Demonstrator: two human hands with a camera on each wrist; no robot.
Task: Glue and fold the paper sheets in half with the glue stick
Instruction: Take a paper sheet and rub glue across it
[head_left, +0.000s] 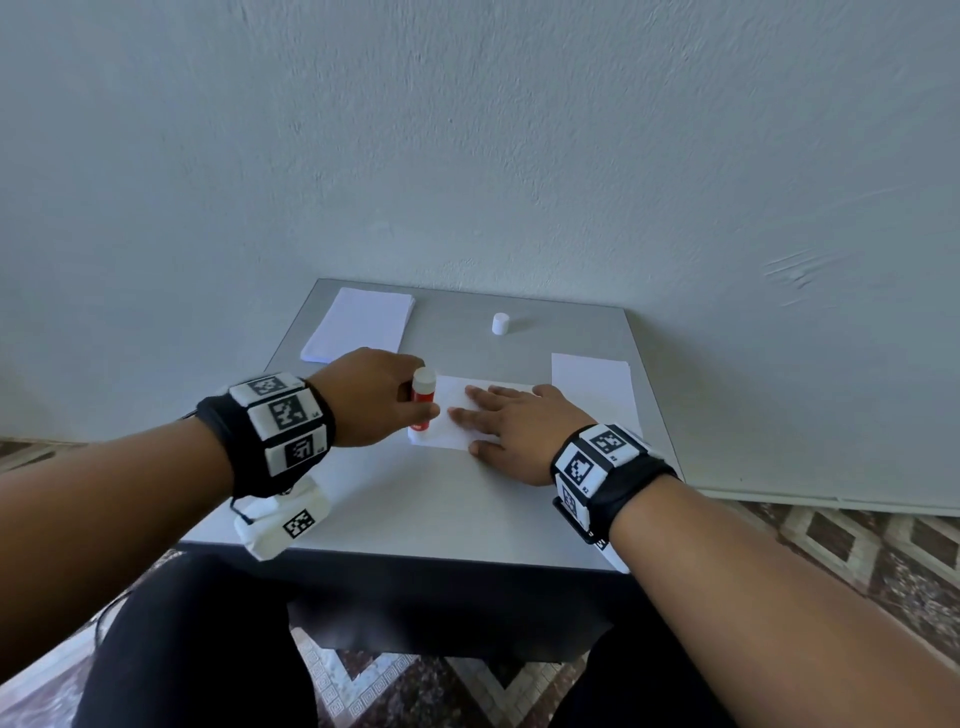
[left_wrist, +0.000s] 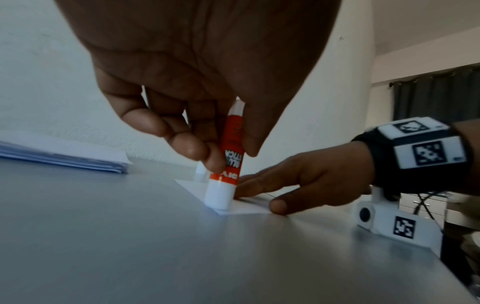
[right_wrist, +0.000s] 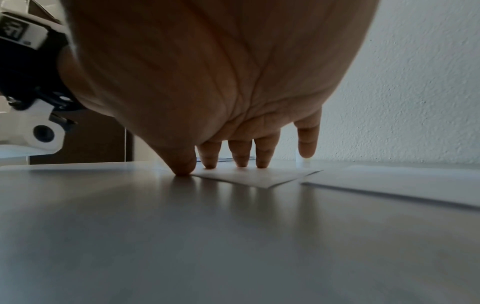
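Note:
A small white paper sheet lies flat in the middle of the grey table. My left hand grips a red and white glue stick, held upside down with its tip on the sheet's near left corner. My right hand lies flat with spread straight fingers pressing the sheet down from the right. In the left wrist view my left hand pinches the glue stick and my right hand rests on the sheet.
A stack of white sheets sits at the table's back left. The white glue cap stands at the back middle. Another white sheet lies to the right, by the table edge. A wall stands right behind the table.

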